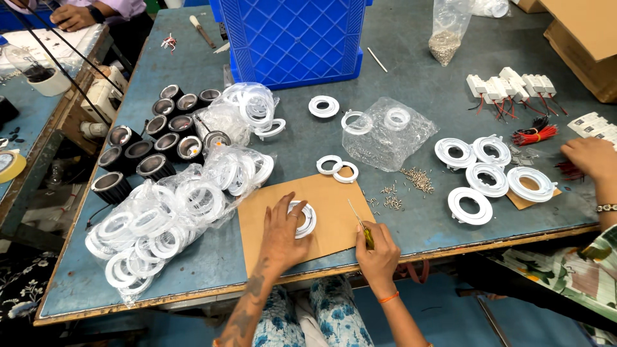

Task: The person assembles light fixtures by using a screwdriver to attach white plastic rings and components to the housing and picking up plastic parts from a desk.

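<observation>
My left hand [281, 234] presses down on a white round lamp ring [306, 218] that lies on a brown cardboard sheet [328, 193] at the table's near edge. My right hand [378, 254] grips a small screwdriver [360, 222] with a yellow-green handle, its tip pointing up and left, a short way right of the ring. Two more white rings [338, 168] rest at the cardboard's far edge. Loose small screws [411, 182] lie scattered just right of the cardboard.
Bagged white rings [160, 225] are piled at left, black lamp housings [154, 144] behind them. A blue crate [292, 38] stands at the back. At right, assembled white rings [488, 177], white drivers with red wires [511, 87], and another person's hand [591, 157].
</observation>
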